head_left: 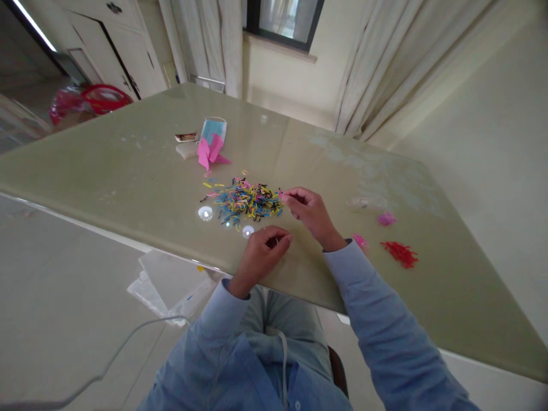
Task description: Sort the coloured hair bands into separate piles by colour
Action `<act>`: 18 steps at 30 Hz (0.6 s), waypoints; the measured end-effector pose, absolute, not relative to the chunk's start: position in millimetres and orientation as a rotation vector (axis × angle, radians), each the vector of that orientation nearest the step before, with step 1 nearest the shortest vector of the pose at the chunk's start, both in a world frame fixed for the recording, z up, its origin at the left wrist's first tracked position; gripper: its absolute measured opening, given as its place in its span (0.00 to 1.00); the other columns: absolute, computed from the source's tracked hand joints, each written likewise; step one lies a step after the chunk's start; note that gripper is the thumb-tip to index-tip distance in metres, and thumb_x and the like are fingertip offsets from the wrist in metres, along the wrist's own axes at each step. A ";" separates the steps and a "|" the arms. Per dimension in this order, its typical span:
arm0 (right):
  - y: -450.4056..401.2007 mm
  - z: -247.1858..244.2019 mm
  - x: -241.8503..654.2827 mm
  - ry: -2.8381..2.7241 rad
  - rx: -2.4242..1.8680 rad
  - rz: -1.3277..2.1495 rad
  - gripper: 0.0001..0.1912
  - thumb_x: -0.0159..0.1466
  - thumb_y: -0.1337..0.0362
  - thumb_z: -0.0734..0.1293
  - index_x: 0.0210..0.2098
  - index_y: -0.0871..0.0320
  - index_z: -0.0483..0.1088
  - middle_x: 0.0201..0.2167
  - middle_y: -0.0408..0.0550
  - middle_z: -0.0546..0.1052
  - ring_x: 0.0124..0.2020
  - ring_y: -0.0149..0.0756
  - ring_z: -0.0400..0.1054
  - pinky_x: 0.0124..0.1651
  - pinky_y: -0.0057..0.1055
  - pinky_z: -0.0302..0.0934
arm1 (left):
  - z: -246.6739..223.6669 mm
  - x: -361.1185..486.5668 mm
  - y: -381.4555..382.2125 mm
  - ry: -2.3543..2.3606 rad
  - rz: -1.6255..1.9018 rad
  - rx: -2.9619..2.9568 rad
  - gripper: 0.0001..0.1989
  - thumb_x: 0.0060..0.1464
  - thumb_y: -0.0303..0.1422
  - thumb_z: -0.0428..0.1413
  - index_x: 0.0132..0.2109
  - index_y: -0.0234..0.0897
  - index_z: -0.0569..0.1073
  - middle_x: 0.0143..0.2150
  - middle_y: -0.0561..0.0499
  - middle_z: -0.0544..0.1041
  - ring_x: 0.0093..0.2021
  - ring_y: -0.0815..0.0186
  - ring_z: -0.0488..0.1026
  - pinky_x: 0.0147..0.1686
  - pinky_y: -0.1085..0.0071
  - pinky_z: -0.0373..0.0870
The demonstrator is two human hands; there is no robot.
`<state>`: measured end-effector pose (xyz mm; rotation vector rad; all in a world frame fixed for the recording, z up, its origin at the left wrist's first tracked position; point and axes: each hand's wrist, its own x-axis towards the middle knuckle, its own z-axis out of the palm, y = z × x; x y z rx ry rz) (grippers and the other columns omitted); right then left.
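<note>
A loose pile of small rubber bands [248, 201] in yellow, blue, black and pink lies on the table. At the pile's right edge, my right hand [309, 211] is closed in a pinch, with a bit of pink showing at its fingertips that looks like a pink rubber band [281, 194]. My left hand [266, 251] rests in front of the pile near the table's front edge, thumb and fingers curled together; whatever is between them, if anything, is hidden. To the right lie a heap of red rubber bands [400, 254] and a small pink heap [360, 241], partly behind my right forearm.
Another pink clump [387, 218] lies beside a clear plastic piece [362, 202]. At the back left of the table [128, 171] are a blue face mask [213, 130], pink paper [210, 152] and a small packet [185, 137]. Plastic bags [166, 285] lie below the front edge.
</note>
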<state>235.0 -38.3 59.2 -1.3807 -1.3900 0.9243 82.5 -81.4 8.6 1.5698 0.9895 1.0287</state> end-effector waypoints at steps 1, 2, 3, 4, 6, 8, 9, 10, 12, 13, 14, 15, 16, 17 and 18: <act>-44.4 60.6 237.0 -1.302 -1.351 0.999 0.14 0.59 0.52 0.72 0.33 0.57 0.75 0.19 0.37 0.67 0.20 0.26 0.56 0.23 0.26 0.50 | 8.5 82.4 -81.3 0.992 1.029 1.574 0.11 0.57 0.37 0.57 0.35 0.35 0.80 0.29 0.51 0.79 0.27 0.70 0.69 0.28 0.74 0.64; -51.0 62.0 239.1 -1.222 -1.318 1.061 0.15 0.58 0.51 0.73 0.33 0.56 0.74 0.18 0.36 0.65 0.19 0.25 0.54 0.22 0.26 0.48 | 8.5 82.3 -81.3 0.994 1.029 1.577 0.11 0.57 0.37 0.57 0.34 0.35 0.80 0.29 0.51 0.78 0.28 0.70 0.70 0.29 0.74 0.64; -58.3 63.4 241.4 -1.150 -1.282 1.110 0.15 0.57 0.51 0.74 0.33 0.56 0.73 0.18 0.35 0.64 0.18 0.25 0.53 0.21 0.25 0.46 | 8.8 82.1 -81.4 0.996 1.032 1.577 0.11 0.57 0.37 0.57 0.34 0.35 0.80 0.29 0.51 0.78 0.28 0.69 0.70 0.29 0.74 0.64; -66.1 64.9 243.9 -1.087 -1.247 1.146 0.15 0.56 0.52 0.74 0.32 0.56 0.73 0.19 0.35 0.64 0.18 0.24 0.53 0.21 0.25 0.46 | 9.4 81.9 -81.5 0.999 1.036 1.573 0.11 0.57 0.37 0.58 0.34 0.35 0.80 0.29 0.51 0.79 0.28 0.69 0.70 0.29 0.74 0.64; -83.2 67.9 249.0 -0.989 -1.198 1.196 0.14 0.56 0.53 0.75 0.32 0.56 0.72 0.21 0.36 0.65 0.18 0.23 0.53 0.21 0.25 0.45 | 10.8 81.4 -81.7 1.009 1.047 1.568 0.11 0.56 0.37 0.58 0.33 0.35 0.79 0.29 0.51 0.79 0.28 0.69 0.71 0.30 0.74 0.65; -102.0 70.9 254.1 -0.925 -1.178 1.216 0.14 0.58 0.54 0.74 0.32 0.56 0.71 0.23 0.36 0.66 0.19 0.23 0.54 0.22 0.25 0.46 | 12.2 80.8 -81.9 1.021 1.059 1.571 0.11 0.56 0.38 0.58 0.33 0.35 0.79 0.29 0.51 0.79 0.29 0.68 0.71 0.30 0.73 0.66; -111.9 72.2 256.5 -0.901 -1.173 1.217 0.13 0.58 0.54 0.74 0.33 0.56 0.71 0.23 0.36 0.66 0.19 0.23 0.55 0.22 0.25 0.47 | 12.9 80.5 -81.9 1.028 1.060 1.575 0.11 0.56 0.38 0.58 0.32 0.35 0.79 0.29 0.50 0.79 0.29 0.68 0.72 0.31 0.73 0.66; -121.9 73.4 258.6 -0.878 -1.169 1.213 0.13 0.59 0.54 0.74 0.33 0.55 0.70 0.23 0.36 0.66 0.19 0.24 0.55 0.22 0.25 0.47 | 13.4 80.2 -82.0 1.037 1.057 1.580 0.11 0.56 0.39 0.58 0.33 0.35 0.79 0.30 0.50 0.79 0.29 0.67 0.72 0.31 0.73 0.67; -142.3 75.6 261.7 -0.835 -1.151 1.203 0.13 0.60 0.54 0.73 0.33 0.55 0.70 0.22 0.37 0.66 0.19 0.24 0.54 0.22 0.25 0.47 | 14.1 79.6 -82.2 1.057 1.049 1.587 0.12 0.56 0.39 0.58 0.33 0.35 0.79 0.31 0.49 0.80 0.30 0.67 0.73 0.32 0.72 0.67; -152.3 76.7 262.5 -0.814 -1.137 1.203 0.13 0.61 0.54 0.73 0.33 0.55 0.70 0.22 0.37 0.66 0.19 0.24 0.54 0.22 0.25 0.47 | 14.4 79.4 -82.4 1.066 1.042 1.593 0.12 0.56 0.39 0.59 0.33 0.35 0.79 0.31 0.49 0.80 0.30 0.66 0.73 0.32 0.72 0.68; -161.8 77.7 262.9 -0.794 -1.122 1.209 0.13 0.61 0.54 0.73 0.34 0.55 0.70 0.21 0.37 0.66 0.19 0.25 0.53 0.22 0.25 0.47 | 14.5 79.2 -82.5 1.071 1.036 1.599 0.12 0.56 0.39 0.59 0.33 0.35 0.79 0.31 0.49 0.80 0.31 0.66 0.73 0.32 0.72 0.68; -170.5 78.7 262.9 -0.778 -1.106 1.220 0.13 0.62 0.53 0.72 0.34 0.55 0.70 0.21 0.37 0.65 0.19 0.25 0.53 0.22 0.25 0.47 | 14.6 79.0 -82.6 1.076 1.032 1.605 0.12 0.56 0.39 0.59 0.33 0.35 0.79 0.31 0.49 0.80 0.31 0.66 0.74 0.32 0.72 0.68; -178.2 79.6 262.7 -0.764 -1.092 1.233 0.13 0.62 0.53 0.72 0.34 0.54 0.70 0.20 0.37 0.65 0.19 0.25 0.53 0.21 0.25 0.46 | 14.5 78.8 -82.6 1.080 1.031 1.610 0.12 0.56 0.39 0.59 0.33 0.35 0.79 0.31 0.50 0.80 0.31 0.66 0.74 0.32 0.72 0.68; -184.7 80.4 262.3 -0.753 -1.078 1.247 0.13 0.63 0.53 0.72 0.34 0.54 0.70 0.20 0.37 0.65 0.19 0.25 0.53 0.21 0.25 0.46 | 14.2 78.6 -82.5 1.086 1.033 1.614 0.12 0.56 0.39 0.59 0.33 0.35 0.79 0.31 0.50 0.80 0.31 0.67 0.74 0.32 0.73 0.69; -189.8 80.8 262.0 -0.745 -1.067 1.256 0.13 0.63 0.53 0.72 0.34 0.54 0.70 0.20 0.37 0.65 0.19 0.26 0.53 0.21 0.25 0.46 | 13.8 78.5 -82.3 1.093 1.036 1.619 0.11 0.56 0.39 0.59 0.33 0.35 0.79 0.31 0.50 0.80 0.31 0.67 0.74 0.32 0.73 0.69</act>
